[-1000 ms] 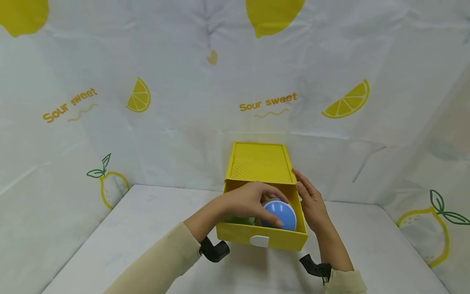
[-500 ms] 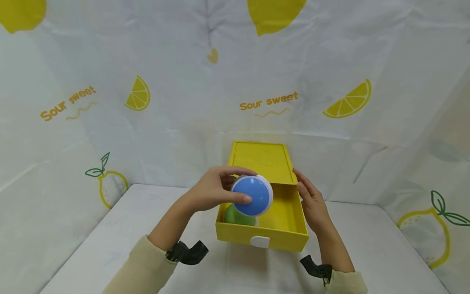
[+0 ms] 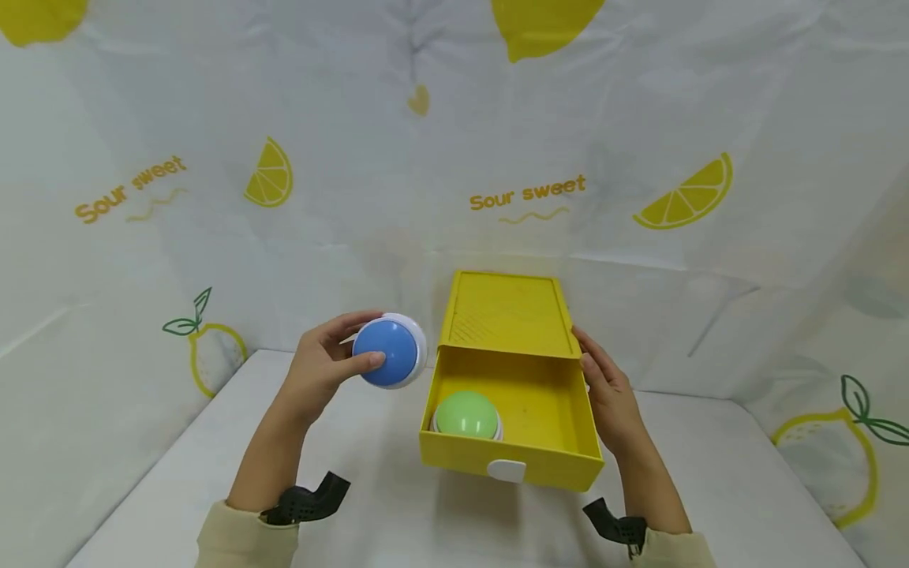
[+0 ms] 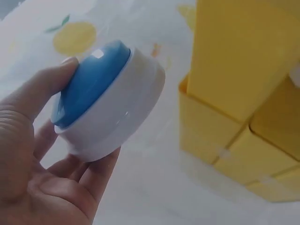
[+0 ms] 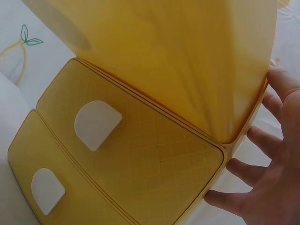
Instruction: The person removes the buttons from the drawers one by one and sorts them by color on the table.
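A blue domed push button (image 3: 399, 341) with a round white base is in my left hand (image 3: 319, 367), held off to the left of the yellow drawer cabinet (image 3: 507, 312). In the left wrist view the thumb lies on the blue dome (image 4: 96, 77) and the other fingers go behind the white base (image 4: 115, 117). The top drawer (image 3: 554, 464) is pulled out, and a green domed push button (image 3: 467, 412) sits in its front left corner. My right hand (image 3: 614, 398) rests along the cabinet's right side, its fingers (image 5: 253, 173) extended and spread against the edge.
Two lower drawers with white handles (image 5: 97, 124) are closed beneath the pulled-out one. White lemon-print cloth (image 3: 376, 197) hangs behind the cabinet. The white tabletop (image 3: 369, 473) extends on both sides and in front.
My left hand has lifted the blue push button out of the drawer and carried it left, clear of the cabinet. The green push button is now uncovered. My right hand has stayed at the cabinet's side.
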Demonstrator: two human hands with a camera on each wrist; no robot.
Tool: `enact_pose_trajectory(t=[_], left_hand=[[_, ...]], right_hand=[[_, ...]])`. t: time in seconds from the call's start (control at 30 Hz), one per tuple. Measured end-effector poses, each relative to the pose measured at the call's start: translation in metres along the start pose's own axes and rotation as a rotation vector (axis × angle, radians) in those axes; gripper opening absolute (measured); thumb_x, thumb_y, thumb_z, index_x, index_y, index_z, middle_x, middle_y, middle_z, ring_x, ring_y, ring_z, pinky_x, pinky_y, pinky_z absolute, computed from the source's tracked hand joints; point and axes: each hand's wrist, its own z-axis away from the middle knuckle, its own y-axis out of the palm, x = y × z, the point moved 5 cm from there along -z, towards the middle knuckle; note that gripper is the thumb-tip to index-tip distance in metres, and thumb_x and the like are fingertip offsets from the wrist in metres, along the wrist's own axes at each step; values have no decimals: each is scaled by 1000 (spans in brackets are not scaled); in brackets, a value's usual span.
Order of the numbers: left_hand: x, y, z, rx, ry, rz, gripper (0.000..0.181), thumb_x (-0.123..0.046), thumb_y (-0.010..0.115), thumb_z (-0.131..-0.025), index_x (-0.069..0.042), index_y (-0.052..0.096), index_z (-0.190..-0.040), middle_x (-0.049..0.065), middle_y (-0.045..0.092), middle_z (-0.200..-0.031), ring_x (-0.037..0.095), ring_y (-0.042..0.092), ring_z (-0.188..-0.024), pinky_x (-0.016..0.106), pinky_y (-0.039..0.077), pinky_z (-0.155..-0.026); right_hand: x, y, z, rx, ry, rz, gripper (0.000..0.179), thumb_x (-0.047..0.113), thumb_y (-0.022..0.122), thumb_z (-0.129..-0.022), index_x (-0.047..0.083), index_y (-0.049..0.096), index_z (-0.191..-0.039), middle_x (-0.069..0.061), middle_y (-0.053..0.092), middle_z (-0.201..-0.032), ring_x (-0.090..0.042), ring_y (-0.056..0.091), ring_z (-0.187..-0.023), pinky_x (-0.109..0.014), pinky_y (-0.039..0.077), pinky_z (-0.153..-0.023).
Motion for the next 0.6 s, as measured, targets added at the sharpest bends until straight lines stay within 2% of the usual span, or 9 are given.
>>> enact_pose_trajectory(t=[0.13, 0.23, 0.33, 0.47, 0.6], left_hand=[[36, -9, 1, -119, -108, -16, 58, -17, 77, -90, -9, 54, -143, 14, 51, -149, 40, 60, -129, 54, 48, -108], [71, -11, 4, -226, -198, -43, 60, -24, 79, -89, -13, 56, -143, 13, 53, -149, 37, 61, -127, 47, 51, -108], [101, -9, 9, -314, -270, -33, 60, -28, 80, -88, -14, 57, -142, 15, 53, -149, 38, 60, -127, 46, 50, -108], [128, -3, 8, -352, -332, 28, 60, -27, 79, -89, -11, 56, -143, 19, 49, -151, 41, 52, -136, 54, 46, -112], [152, 3, 1, -357, -391, 75, 61, -25, 77, -91, -9, 53, -145, 22, 45, -154, 39, 45, -142, 53, 44, -113]], right_hand=[[0, 1, 1, 4, 7, -19, 52, 39, 32, -111, 28, 26, -161, -5, 23, -169, 10, 43, -130, -14, 54, -93], [-2, 4, 3, 20, 21, -52, 52, 38, 32, -111, 26, 26, -162, -5, 22, -169, 9, 46, -129, -16, 55, -92], [-5, 7, 5, 32, 26, -78, 52, 37, 32, -111, 25, 26, -162, -5, 22, -169, 8, 49, -128, -19, 56, -92], [-5, 6, 4, 29, 11, -70, 52, 37, 32, -111, 26, 26, -162, -4, 23, -169, 7, 49, -129, -19, 56, -92], [-3, 1, 1, 10, -6, -46, 51, 37, 31, -112, 27, 27, -161, -3, 25, -168, 8, 47, -130, -17, 55, -93]])
